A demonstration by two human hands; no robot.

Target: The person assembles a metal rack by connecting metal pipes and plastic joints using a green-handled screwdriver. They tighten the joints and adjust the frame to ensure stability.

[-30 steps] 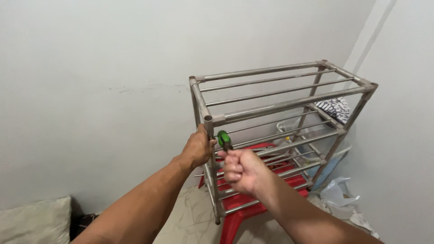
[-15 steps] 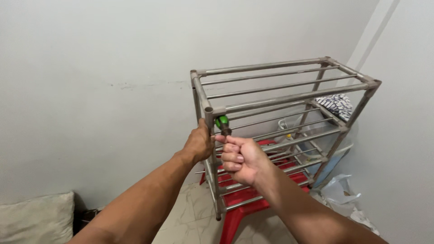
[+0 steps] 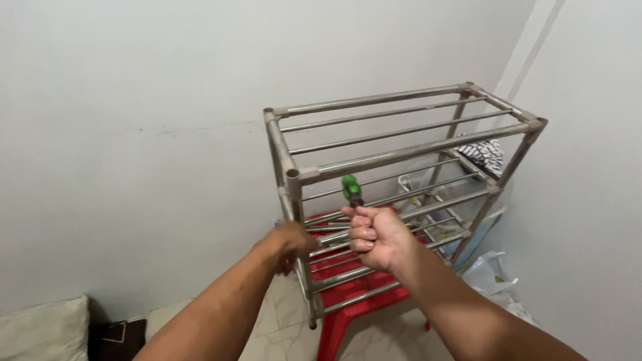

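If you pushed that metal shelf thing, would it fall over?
Probably it could tip: the metal rack stands tall and narrow, perched on a red plastic stool. It likely feels stiff, being metal tubes, and fairly light, since its shelves are open bars. The left hand at its front post may steady it.

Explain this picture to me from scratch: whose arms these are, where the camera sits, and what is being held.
The camera is worn on a person's head and looks down, so the two bare arms reaching in from the bottom are that person's own. The left hand grips the front corner post of a grey metal tube rack, low down. The right hand is closed in a fist around a tool with a green handle, which sticks up above the fist; its tip is hidden. The rack stands on a red plastic stool. A patterned cloth lies on a rack shelf, and a white plastic bag lies on the floor.
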